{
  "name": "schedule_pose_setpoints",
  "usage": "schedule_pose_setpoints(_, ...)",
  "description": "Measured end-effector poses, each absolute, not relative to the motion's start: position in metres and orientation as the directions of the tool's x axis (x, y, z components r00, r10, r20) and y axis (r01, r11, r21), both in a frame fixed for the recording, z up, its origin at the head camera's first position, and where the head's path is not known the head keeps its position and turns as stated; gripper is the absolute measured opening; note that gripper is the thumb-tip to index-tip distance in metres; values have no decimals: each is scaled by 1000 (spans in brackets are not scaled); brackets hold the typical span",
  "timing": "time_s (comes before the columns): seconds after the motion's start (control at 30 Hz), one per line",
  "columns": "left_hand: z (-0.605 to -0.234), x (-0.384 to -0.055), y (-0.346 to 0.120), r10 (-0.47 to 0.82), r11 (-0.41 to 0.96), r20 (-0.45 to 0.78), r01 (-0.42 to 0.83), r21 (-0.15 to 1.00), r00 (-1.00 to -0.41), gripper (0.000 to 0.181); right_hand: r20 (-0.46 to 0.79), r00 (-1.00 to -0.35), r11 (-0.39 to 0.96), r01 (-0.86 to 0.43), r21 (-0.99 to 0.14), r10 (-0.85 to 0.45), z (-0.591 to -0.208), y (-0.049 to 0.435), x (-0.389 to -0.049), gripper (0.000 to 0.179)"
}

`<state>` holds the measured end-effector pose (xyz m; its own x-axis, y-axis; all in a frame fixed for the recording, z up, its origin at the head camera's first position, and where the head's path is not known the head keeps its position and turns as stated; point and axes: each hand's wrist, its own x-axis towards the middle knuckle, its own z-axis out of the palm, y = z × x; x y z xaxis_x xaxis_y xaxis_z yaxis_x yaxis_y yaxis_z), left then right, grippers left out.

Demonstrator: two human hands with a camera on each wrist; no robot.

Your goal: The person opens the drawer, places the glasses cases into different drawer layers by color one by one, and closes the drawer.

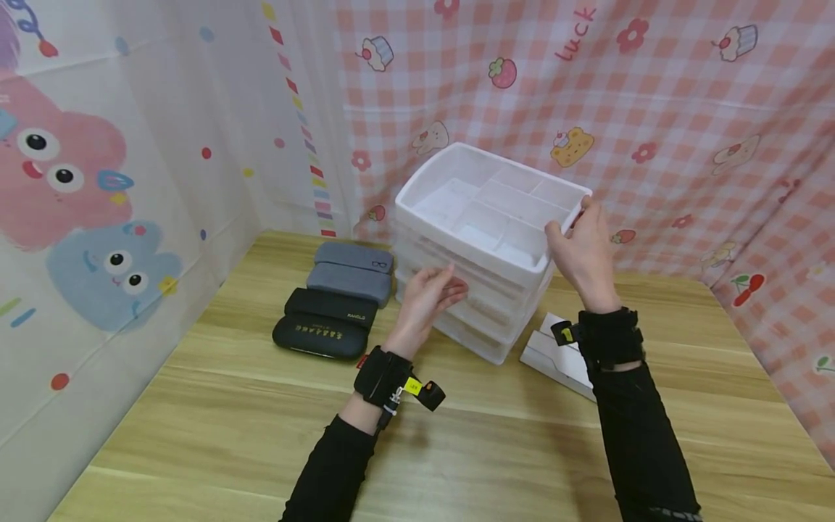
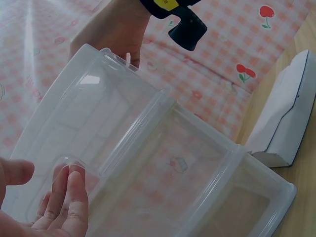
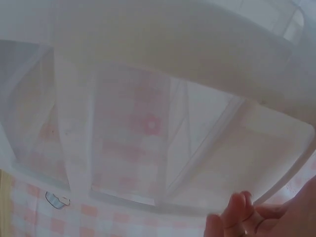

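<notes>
A white plastic drawer organizer (image 1: 485, 210) with a divided open top tray and several translucent drawers stands near the back of the table. My right hand (image 1: 583, 250) holds its right side by the upper rim, thumb toward the front; in the right wrist view, bent fingers (image 3: 237, 212) show beside the organizer's side wall. In front of the upper drawer (image 2: 94, 118) is my left hand (image 1: 427, 297). Its fingertips (image 2: 76, 177) are right at the drawer's rounded pull, the thumb held apart from them.
Left of the organizer, a grey glasses case (image 1: 352, 272) and a black glasses case (image 1: 322, 333) lie on the wooden table (image 1: 470, 449). A white case (image 1: 561, 362) lies to its right, partly behind the right wrist strap. A checked curtain (image 1: 417, 80) hangs close behind.
</notes>
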<state>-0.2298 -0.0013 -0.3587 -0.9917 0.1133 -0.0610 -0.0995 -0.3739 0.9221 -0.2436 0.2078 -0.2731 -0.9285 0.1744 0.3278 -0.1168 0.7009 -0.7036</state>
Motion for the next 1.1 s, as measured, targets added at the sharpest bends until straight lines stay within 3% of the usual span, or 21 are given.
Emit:
schedule_pose_setpoints(0.5,-359,-207,-13,90,-382,-56,-87,920,-994,18,284,-927,746,-7,-666,245,-271,206,-240,63)
schedule_pose_setpoints(0.83,-357,-189,-23,83,-338,-56,-81,938,-995,22,279,-932,747,-15,-664,230,-274,206,-239,61)
schedule_pose_setpoints(1.1,-360,-176,-31,86,-332,-45,-71,941,-995,15,278,-931,742,-12,-670,236,-274,206,-240,60)
